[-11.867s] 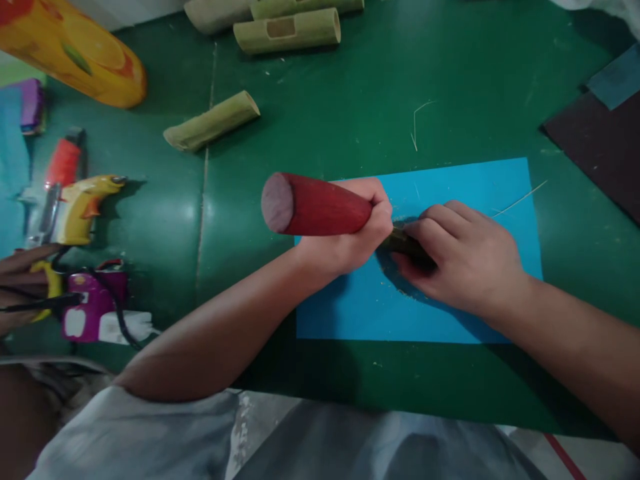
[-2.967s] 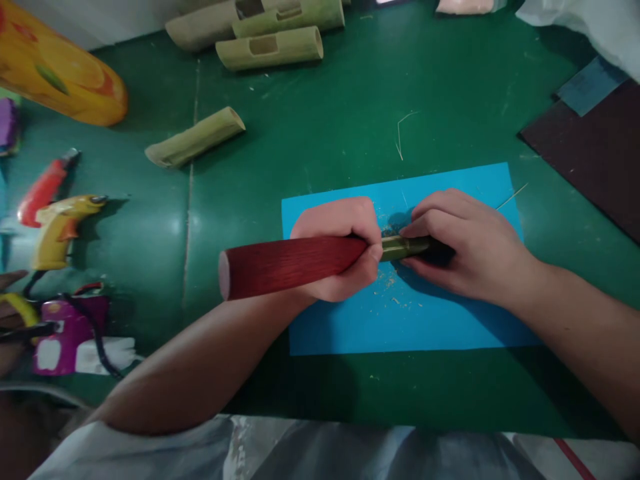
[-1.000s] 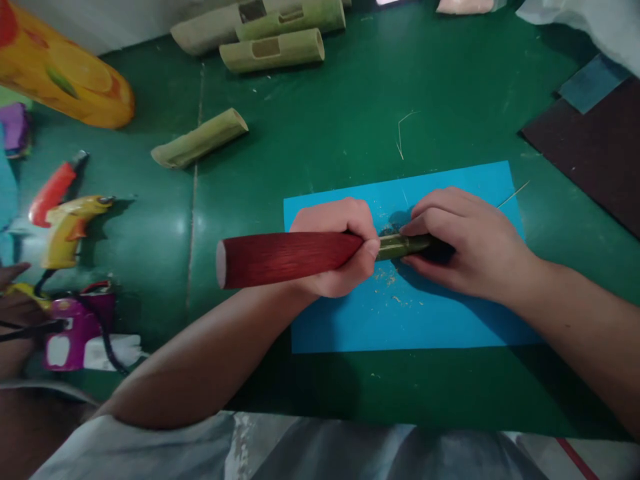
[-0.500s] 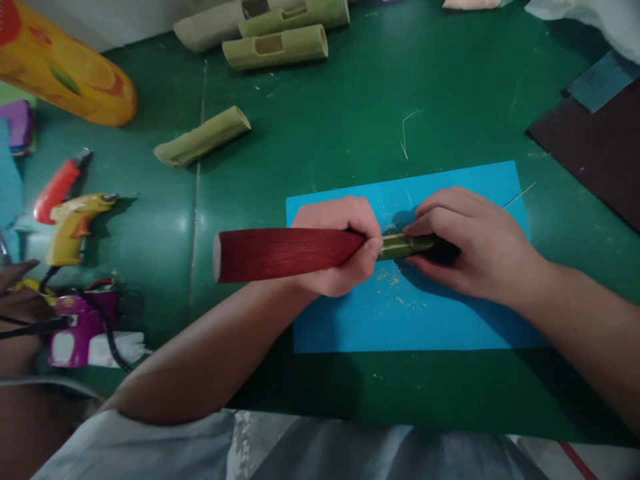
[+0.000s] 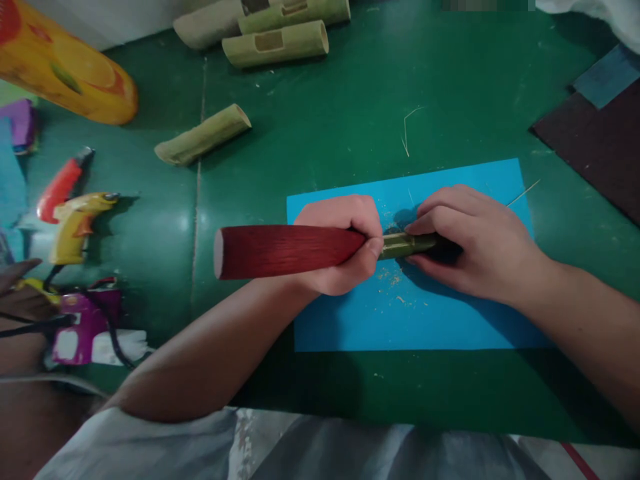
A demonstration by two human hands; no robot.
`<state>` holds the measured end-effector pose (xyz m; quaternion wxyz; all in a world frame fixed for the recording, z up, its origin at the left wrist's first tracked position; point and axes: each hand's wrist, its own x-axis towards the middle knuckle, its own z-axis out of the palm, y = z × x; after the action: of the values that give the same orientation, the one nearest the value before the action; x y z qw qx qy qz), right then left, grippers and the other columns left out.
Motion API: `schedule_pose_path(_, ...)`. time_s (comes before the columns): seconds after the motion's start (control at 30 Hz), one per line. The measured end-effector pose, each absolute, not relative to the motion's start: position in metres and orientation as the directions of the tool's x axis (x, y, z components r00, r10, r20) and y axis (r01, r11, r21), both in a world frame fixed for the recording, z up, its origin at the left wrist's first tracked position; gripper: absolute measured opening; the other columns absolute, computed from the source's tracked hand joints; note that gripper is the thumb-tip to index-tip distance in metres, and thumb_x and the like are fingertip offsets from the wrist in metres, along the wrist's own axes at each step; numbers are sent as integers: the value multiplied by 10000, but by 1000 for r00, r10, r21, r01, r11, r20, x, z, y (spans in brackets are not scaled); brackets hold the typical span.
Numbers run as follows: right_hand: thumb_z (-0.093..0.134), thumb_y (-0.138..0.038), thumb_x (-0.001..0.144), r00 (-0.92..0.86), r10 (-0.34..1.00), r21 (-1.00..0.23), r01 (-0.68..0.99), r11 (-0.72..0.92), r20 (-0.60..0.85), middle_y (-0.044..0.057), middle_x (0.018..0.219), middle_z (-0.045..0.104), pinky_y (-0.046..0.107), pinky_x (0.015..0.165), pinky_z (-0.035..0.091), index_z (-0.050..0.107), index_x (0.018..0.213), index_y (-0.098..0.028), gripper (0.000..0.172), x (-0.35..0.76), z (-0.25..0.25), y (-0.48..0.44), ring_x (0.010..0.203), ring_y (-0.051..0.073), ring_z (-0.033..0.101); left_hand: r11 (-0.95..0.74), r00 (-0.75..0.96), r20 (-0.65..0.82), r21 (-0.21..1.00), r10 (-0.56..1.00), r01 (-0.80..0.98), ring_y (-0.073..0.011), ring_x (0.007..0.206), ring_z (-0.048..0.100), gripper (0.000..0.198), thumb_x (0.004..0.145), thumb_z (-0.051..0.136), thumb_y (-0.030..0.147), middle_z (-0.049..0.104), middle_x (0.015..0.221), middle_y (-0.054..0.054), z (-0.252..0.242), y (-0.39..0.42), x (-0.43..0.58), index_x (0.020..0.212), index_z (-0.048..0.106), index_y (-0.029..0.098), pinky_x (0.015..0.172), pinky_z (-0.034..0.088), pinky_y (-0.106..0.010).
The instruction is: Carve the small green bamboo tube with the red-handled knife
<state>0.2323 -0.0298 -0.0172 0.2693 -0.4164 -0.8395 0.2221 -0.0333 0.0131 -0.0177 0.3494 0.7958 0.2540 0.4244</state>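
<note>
My left hand is wrapped round a dark red wooden handle, whose pale butt end points left; whatever lies at its other end is hidden by the hand. Just right of that fist, a green bamboo piece shows between my two hands. My right hand grips this piece from the right, fingers above and thumb below. Both hands are over a blue sheet, where small shavings are scattered below the bamboo.
Bamboo tubes with cut openings lie at the top, and another tube sits left of centre. At left are an orange bottle, a yellow glue gun, a red-handled tool and another person's hand. Dark sheets lie right.
The view has shifted very slightly. Both hands keep their hold on the handle and the bamboo, with no clear movement between them.
</note>
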Motion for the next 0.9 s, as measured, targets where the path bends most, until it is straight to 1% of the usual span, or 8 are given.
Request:
schedule_pose_path(0.1, 767, -341, 1068, -511, 809, -602, 560, 569, 290, 114, 1129, 828, 506, 858, 550, 771, 1103, -288, 64, 233, -18, -30, 1040, 346, 748, -630, 513, 502, 770, 697, 103, -170, 603, 663, 438, 1140, 659, 493, 691, 685, -7, -15, 13, -32, 763, 670, 270, 577, 566, -343)
schedule_pose_path(0.23, 758, -326, 1076, -501, 821, -623, 558, 548, 274, 100, 1127, 825, 508, 869, 570, 765, 1092, -311, 23, 232, -16, -31, 1065, 347, 757, -661, 548, 524, 747, 653, 74, -163, 619, 693, 388, 1153, 696, 420, 746, 714, -2, -9, 16, -34, 796, 700, 267, 592, 562, -323)
schedule_pose_path(0.33, 755, -334, 1076, -495, 826, -617, 569, 543, 270, 92, 1114, 831, 510, 865, 580, 767, 1082, -321, 18, 231, -16, -32, 1065, 347, 763, -667, 579, 493, 735, 649, 122, -165, 623, 705, 436, 1176, 694, 479, 756, 712, -5, -8, 17, -37, 796, 713, 266, 605, 570, -326)
schedule_pose_path(0.43, 744, -341, 1084, -502, 815, -595, 572, 565, 290, 106, 1120, 835, 514, 849, 579, 766, 1089, -311, 37, 232, -17, -31, 1054, 349, 761, -662, 571, 471, 727, 673, 180, -166, 631, 716, 481, 1188, 670, 551, 769, 716, -12, -9, 16, -37, 807, 750, 268, 615, 584, -325)
schedule_pose_path(0.53, 740, -348, 1087, -510, 803, -576, 571, 584, 309, 115, 1116, 830, 515, 838, 572, 764, 1097, -295, 59, 232, -17, -31, 1029, 350, 755, -651, 532, 497, 745, 685, 143, -159, 671, 735, 409, 1175, 707, 501, 793, 752, -4, -12, 14, -34, 846, 779, 268, 649, 597, -312)
schedule_pose_path(0.67, 751, -316, 1070, -506, 823, -601, 583, 547, 259, 113, 1128, 830, 522, 865, 568, 771, 1087, -307, 28, 233, -16, -31, 1052, 363, 750, -628, 503, 509, 773, 699, 91, -164, 653, 703, 408, 1166, 705, 478, 753, 728, 4, -16, 13, -33, 818, 744, 269, 641, 582, -334)
schedule_pose_path(0.8, 766, -334, 1065, -512, 800, -570, 572, 590, 314, 123, 1126, 832, 511, 848, 559, 771, 1109, -275, 74, 233, -20, -30, 1024, 350, 745, -617, 511, 484, 777, 710, 122, -177, 635, 678, 438, 1163, 670, 499, 718, 709, -3, -17, 12, -35, 788, 710, 278, 632, 572, -364)
schedule_pose_path(0.9, 761, -338, 1069, -516, 790, -557, 569, 605, 331, 125, 1121, 833, 500, 829, 549, 764, 1107, -266, 81, 233, -21, -30, 1011, 339, 744, -620, 525, 481, 776, 702, 116, -177, 630, 675, 423, 1161, 649, 470, 723, 715, -2, -15, 13, -35, 785, 691, 281, 630, 573, -365)
